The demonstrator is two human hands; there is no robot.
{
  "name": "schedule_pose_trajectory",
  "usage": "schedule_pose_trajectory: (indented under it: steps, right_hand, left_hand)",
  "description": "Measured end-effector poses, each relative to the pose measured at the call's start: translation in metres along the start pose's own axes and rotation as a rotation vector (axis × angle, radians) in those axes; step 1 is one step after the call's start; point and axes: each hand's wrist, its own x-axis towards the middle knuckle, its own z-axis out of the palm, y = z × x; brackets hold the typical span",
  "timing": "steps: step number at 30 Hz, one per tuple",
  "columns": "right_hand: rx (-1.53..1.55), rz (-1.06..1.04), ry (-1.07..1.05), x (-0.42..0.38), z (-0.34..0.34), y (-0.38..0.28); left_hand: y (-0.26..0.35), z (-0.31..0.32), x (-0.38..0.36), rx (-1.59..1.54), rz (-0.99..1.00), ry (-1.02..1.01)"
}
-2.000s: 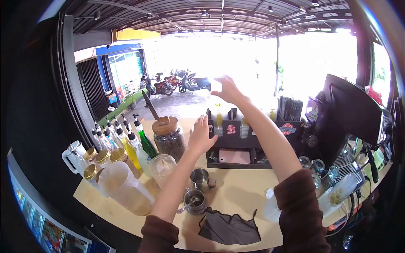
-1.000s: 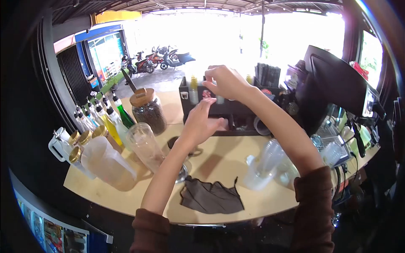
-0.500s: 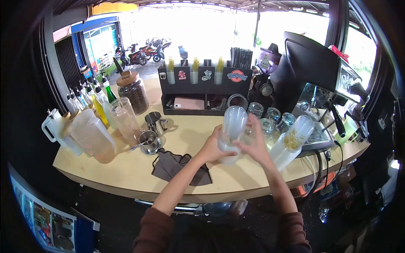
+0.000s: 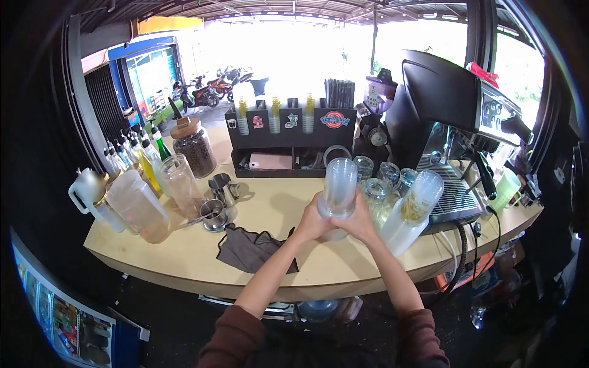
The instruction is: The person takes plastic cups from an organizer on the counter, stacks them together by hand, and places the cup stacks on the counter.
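Upright in front of me is a stack of clear plastic cups (image 4: 341,184), its lower part whitish and cloudy. My left hand (image 4: 313,219) wraps around its left side, low down. From the right, my right hand (image 4: 358,221) is closed around the same stack, the two hands almost meeting at the front. Close by on the right leans a second stack of plastic cups with yellow print (image 4: 415,208). Several upturned drinking glasses (image 4: 375,191) stand just behind my right hand. A dark grey cloth (image 4: 251,248) lies to the left of my forearms.
Left on the counter (image 4: 184,264) are a cloudy plastic pitcher (image 4: 138,205), a clear tall jug (image 4: 182,184), metal cups (image 4: 222,190), a jar of coffee beans (image 4: 194,147) and syrup bottles. A black organizer (image 4: 288,132) stands behind; an espresso machine (image 4: 454,147) stands right.
My right hand, apart from the stack and blurred with its fingers spread before, is now closed around its lower part. The view has shifted slightly.
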Motion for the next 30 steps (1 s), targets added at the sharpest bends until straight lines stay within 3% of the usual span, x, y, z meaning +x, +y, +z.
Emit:
schedule_pose_trajectory:
  steps: [7, 13, 18, 21, 23, 26, 30]
  right_hand:
    - [0.069, 0.022, 0.01, 0.016, -0.01, -0.014]
    - [0.105, -0.085, 0.003, 0.028, -0.018, -0.025]
    - [-0.153, -0.321, 0.048, 0.036, -0.035, -0.069]
    - [-0.327, -0.443, 0.089, 0.035, -0.036, -0.084]
    - [-0.406, -0.469, 0.095, 0.031, -0.029, -0.097]
    - [-0.52, -0.546, 0.088, 0.03, -0.006, -0.102]
    - [-0.457, -0.584, -0.012, 0.03, 0.019, -0.111]
  left_hand:
    - [0.001, 0.001, -0.002, -0.041, 0.019, 0.001]
    - [-0.006, 0.001, -0.002, -0.045, 0.003, -0.032]
    - [0.007, -0.017, -0.003, 0.09, -0.03, -0.072]
    - [0.016, -0.047, -0.007, -0.009, 0.135, 0.042]
    - [0.041, -0.064, -0.018, -0.186, 0.268, 0.232]
    - [0.085, -0.082, -0.032, -0.243, 0.32, 0.275]
    - [0.109, -0.112, -0.047, -0.134, 0.118, 0.315]
